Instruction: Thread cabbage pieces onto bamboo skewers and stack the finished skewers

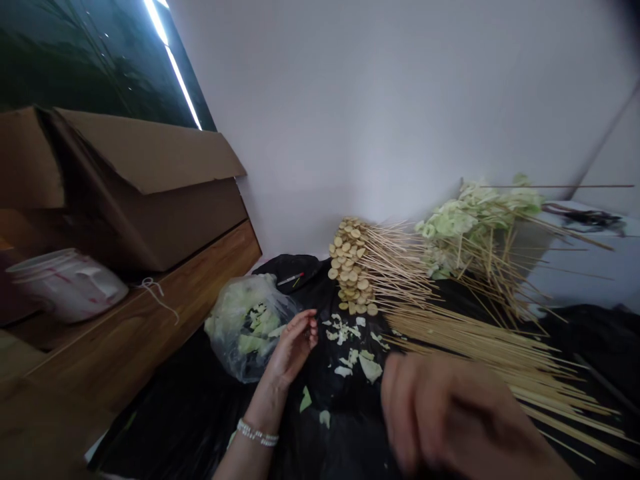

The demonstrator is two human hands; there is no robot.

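My left hand (297,343), with a beaded bracelet (257,433) on the wrist, is beside a clear plastic bag (223,333) of pale green leaf pieces. Its fingers are curled in, and whatever may be between them is hidden. Close to the camera at the lower right, my right hand (440,407) is bent and smeared by motion, so its grip does not show. Torn leaf scraps (370,367) lie on black plastic (340,433) between the hands. Bare wooden skewers (480,333) extend rightward behind my right hand.
Skewers with round pale slices (353,260) are stacked against the white wall. Farther right is a pile of skewers with leaf pieces (465,213). A red-tipped pen (291,278) lies behind the bag. On the left are a cardboard box (165,213) and a white plastic tub (67,287).
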